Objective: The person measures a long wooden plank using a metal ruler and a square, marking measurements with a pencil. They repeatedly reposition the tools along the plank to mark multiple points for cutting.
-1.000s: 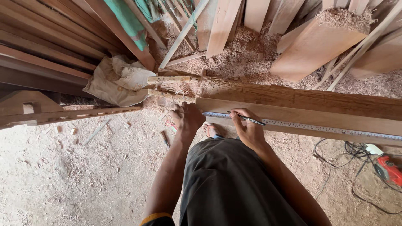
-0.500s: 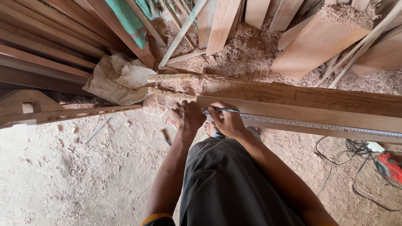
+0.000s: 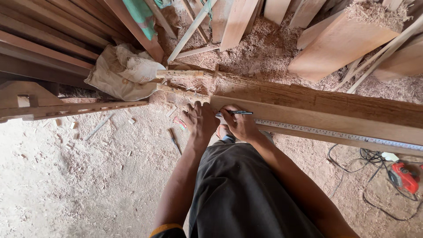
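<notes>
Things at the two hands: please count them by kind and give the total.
Long pale wooden plank: 1
Thin dark pen, in the right hand: 1
Metal measuring tape lying along the plank: 1
The left hand presses the plank's end.
Total: 3

plank (image 3: pixel 335 117): pale tan | pen (image 3: pixel 238 113): black | power tool (image 3: pixel 404 176): red | sack (image 3: pixel 123 70): off-white

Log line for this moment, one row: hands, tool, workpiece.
left hand: pressing plank end | right hand: holding pen, tip on plank | tape measure: laid along plank | floor: sawdust
</notes>
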A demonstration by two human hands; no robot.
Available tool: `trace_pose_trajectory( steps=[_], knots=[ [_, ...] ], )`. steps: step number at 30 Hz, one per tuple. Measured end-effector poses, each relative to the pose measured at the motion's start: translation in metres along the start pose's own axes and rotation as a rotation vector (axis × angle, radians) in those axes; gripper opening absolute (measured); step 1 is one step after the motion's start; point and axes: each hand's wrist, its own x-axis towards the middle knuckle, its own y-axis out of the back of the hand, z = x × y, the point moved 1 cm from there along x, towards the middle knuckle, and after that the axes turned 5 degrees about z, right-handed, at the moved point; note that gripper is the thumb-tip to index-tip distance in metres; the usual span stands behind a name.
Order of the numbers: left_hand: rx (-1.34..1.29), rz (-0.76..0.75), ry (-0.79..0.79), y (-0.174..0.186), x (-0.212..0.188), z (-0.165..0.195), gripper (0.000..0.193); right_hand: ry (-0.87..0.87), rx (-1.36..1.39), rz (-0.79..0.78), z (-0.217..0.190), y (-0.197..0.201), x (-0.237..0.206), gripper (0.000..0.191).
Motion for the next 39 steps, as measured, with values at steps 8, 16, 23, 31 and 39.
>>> trace_pose_trajectory(
  steps=[8, 16, 23, 31, 39],
  knots=[
    [0.048, 0.024, -0.074, -0.006, 0.002, -0.003, 0.078, -0.069, -0.034, -0.054, -0.003, -0.001, 0.001, 0.015],
    [0.008, 0.203, -0.217, -0.010, 0.006, -0.009, 0.095, -0.072, 0.037, 0.021, -0.006, -0.001, 0.000, 0.013],
    [-0.080, 1.089, -0.551, 0.016, -0.012, 0.001, 0.029, -0.021, -0.044, 0.067, -0.009, -0.001, -0.001, 0.013],
    [0.147, 0.345, -0.268, 0.005, -0.009, 0.006, 0.020, -0.402, 0.411, 0.039, 0.005, 0.025, 0.001, 0.032],
    [0.242, 0.550, -0.271, 0.016, -0.004, 0.017, 0.034, -0.104, 0.532, 0.801, 0.041, 0.180, -0.049, 0.028]
  ],
)
